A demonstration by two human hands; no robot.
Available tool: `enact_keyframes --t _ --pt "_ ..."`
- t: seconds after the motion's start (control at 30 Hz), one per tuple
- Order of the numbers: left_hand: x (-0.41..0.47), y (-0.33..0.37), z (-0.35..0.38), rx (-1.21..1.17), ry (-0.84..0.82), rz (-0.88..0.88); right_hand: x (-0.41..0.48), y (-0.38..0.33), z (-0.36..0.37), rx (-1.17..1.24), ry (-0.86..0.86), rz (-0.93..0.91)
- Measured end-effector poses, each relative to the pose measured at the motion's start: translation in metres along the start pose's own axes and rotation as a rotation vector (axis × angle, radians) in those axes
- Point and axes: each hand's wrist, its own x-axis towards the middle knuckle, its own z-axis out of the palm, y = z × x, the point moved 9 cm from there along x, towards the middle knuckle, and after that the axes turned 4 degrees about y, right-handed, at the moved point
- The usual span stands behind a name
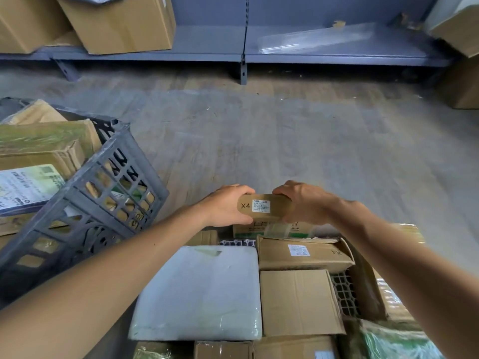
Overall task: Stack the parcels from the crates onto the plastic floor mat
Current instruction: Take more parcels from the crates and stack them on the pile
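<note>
A small brown parcel marked X4 is held between both hands just above the far end of the parcel pile. My left hand grips its left end and my right hand grips its right end. Below lie a white padded parcel, a plain cardboard box and a labelled box. The white lattice of the plastic floor mat shows between them. A dark grey crate tilts at the left, with parcels inside it.
Bare wooden floor stretches ahead of the pile. Grey metal shelving runs along the back, with cardboard boxes on its left part and a clear plastic sleeve on the right. Another box stands at the far right.
</note>
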Motion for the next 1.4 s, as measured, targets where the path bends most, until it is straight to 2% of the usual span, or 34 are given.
enact_keyframes --t 0.33,0.47,0.97,1.27,1.4 --pt "-0.006 -0.014 -0.001 -0.063 -0.060 -0.017 0.004 -0.011 0.005 0.036 -0.029 -0.053" --pt "-0.003 -0.009 -0.005 -0.085 -0.030 -0.003 0.002 -0.008 -0.001 0.040 -0.004 -0.040" --pt "0.040 0.056 0.070 -0.115 -0.088 0.060 -0.053 0.091 0.018 0.032 -0.053 0.153" --pt "0.034 0.044 0.071 -0.179 -0.120 0.046 -0.072 0.132 0.020 0.234 0.021 0.244" --pt "0.028 0.040 0.070 -0.171 -0.162 0.052 -0.075 0.131 0.026 0.290 0.044 0.216"
